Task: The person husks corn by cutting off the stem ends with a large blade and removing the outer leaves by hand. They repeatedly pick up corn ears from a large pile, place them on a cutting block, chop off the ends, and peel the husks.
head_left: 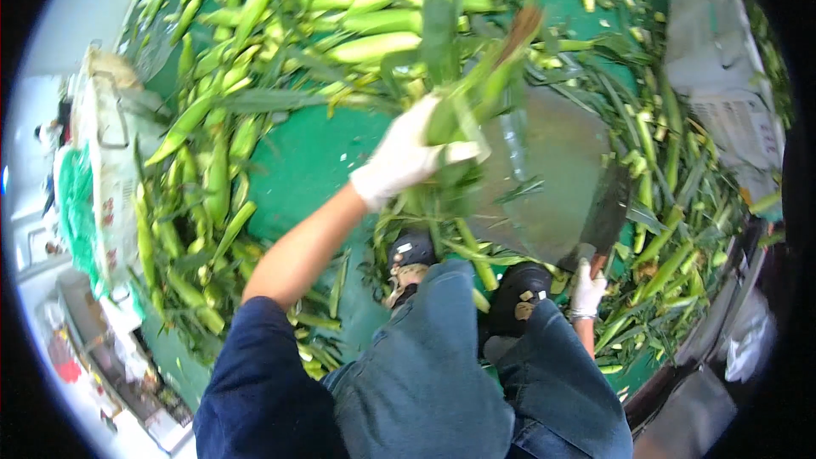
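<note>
In a white glove, my left hand [401, 155] is closed round an ear of corn [490, 95] in its green husk, held up in front of me. Long leaves hang from the ear, and brown silk shows at its upper end; this part is blurred. Lower right, my gloved right hand [586, 291] grips the brown handle of a cleaver [609, 211]. Its dark, broad blade points away from me, over the right edge of a grey chopping board [548, 174]. The blade is apart from the corn.
A big heap of husked-on corn ears [374, 21] covers the far side of the green floor [310, 161]. Cut leaves and stalks [671, 263] pile up at the right. White sacks [110, 136] stand at the left, and a pale crate [722, 68] at the right. My shoes [517, 293] are close to the board.
</note>
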The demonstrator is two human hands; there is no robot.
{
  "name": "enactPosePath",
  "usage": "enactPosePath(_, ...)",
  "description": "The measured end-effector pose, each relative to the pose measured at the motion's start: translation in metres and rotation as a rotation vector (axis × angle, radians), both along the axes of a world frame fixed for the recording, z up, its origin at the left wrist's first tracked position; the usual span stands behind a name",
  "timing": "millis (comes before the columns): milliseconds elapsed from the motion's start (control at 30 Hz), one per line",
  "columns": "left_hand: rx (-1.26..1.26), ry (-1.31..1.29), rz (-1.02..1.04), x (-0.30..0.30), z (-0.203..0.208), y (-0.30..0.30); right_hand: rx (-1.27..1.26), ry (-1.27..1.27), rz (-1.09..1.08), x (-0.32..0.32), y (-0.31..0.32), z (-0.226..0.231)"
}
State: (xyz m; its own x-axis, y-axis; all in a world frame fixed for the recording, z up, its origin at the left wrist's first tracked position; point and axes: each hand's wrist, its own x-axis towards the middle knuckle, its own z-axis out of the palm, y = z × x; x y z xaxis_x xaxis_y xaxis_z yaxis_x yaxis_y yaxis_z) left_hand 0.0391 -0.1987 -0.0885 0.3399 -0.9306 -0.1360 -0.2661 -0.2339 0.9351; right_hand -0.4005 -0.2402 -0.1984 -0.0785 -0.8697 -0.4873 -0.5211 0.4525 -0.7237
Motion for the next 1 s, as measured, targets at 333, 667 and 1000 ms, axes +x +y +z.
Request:
enactPosePath(333, 0.4, -0.695, -0.291, -0.071, -0.082, -0.061, -0.257, 0.274, 0.296, 0.025, 0.014, 0.025)
enactPosePath(667, 0.428, -0.591, -0.157, -0.069, -0.086, 0.018, -0.439, 0.344, 0.964, 0.13, 0.007, 0.064)
enactPosePath(1000, 0.355, -0.781, -0.095, -0.08, -0.07, 0.022, -0.365, 0.665, 0.671, 0.098, -0.04, 0.022)
